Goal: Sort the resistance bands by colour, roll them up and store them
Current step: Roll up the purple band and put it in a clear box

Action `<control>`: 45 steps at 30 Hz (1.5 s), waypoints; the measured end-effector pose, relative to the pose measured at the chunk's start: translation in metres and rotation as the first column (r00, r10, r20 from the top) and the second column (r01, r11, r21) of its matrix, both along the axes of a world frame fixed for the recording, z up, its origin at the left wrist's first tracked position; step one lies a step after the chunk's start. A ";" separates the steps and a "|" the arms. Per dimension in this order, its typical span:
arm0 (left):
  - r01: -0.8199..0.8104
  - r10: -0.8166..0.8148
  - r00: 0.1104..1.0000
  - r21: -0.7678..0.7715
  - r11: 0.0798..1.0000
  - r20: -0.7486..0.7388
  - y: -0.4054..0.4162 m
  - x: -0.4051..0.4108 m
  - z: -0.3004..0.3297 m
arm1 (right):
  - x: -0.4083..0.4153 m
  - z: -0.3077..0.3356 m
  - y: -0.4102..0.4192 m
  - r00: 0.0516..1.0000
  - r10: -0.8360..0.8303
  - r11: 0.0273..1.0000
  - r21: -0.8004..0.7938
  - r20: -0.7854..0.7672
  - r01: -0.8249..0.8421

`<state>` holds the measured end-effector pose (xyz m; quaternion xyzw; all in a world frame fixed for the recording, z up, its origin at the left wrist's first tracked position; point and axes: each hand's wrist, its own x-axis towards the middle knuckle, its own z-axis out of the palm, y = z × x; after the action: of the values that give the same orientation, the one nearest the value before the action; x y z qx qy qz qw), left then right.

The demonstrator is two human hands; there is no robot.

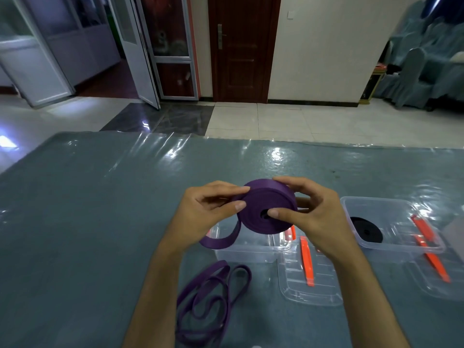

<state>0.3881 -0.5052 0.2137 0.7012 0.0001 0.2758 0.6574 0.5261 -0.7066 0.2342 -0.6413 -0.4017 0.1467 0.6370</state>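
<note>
I hold a thick purple band roll (263,204) above the table with both hands. My right hand (311,217) grips its right side, thumb over the centre hole. My left hand (208,209) pinches the band at the roll's left edge. A loose purple tail (221,241) hangs from the roll down to the left. Several loose purple bands (208,295) lie tangled on the table near me. A clear box (251,249) sits under the roll. A rolled black band (366,229) rests in a second clear box (391,204) at the right.
A clear lid (308,290) with an orange clip (307,262) lies between the boxes. Another lid with orange clips (434,262) sits at the far right. The table (88,209) has a grey-blue cloth under glossy plastic. Tiled floor and a brown door lie beyond.
</note>
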 end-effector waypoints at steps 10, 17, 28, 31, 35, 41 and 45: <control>-0.083 0.083 0.995 0.012 0.997 -0.063 -0.004 -0.002 0.001 | 0.001 -0.005 -0.001 0.994 0.020 1.000 0.011 -0.112 -0.018; -0.065 0.061 0.996 -0.064 0.996 -0.072 0.002 -0.007 -0.001 | 0.008 0.000 -0.011 0.975 0.160 0.986 -0.030 -0.152 -0.166; -0.091 0.083 0.992 -0.085 0.992 -0.097 -0.007 -0.001 -0.004 | 0.007 0.000 -0.012 0.956 0.201 0.967 -0.114 -0.213 -0.228; -0.058 0.047 0.994 -0.101 0.993 -0.101 -0.012 0.001 -0.005 | 0.006 -0.004 -0.010 0.972 0.151 0.975 -0.136 -0.178 -0.176; -0.024 0.013 0.991 -0.088 0.996 -0.131 -0.015 0.006 -0.007 | 0.006 -0.008 -0.007 0.977 0.151 0.978 -0.121 -0.152 -0.170; 0.083 -0.082 0.974 -0.007 0.997 -0.210 0.004 -0.006 -0.007 | 0.004 -0.011 -0.007 0.994 0.057 0.996 -0.059 -0.094 -0.063; 0.036 -0.031 0.985 0.026 0.999 -0.171 0.003 -0.005 -0.007 | 0.003 -0.014 -0.004 0.963 0.178 0.967 -0.145 -0.204 -0.209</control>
<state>0.3835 -0.5024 0.2069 0.7315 0.0406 0.2034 0.6495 0.5288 -0.7110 0.2205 -0.6324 -0.3869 0.3015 0.5995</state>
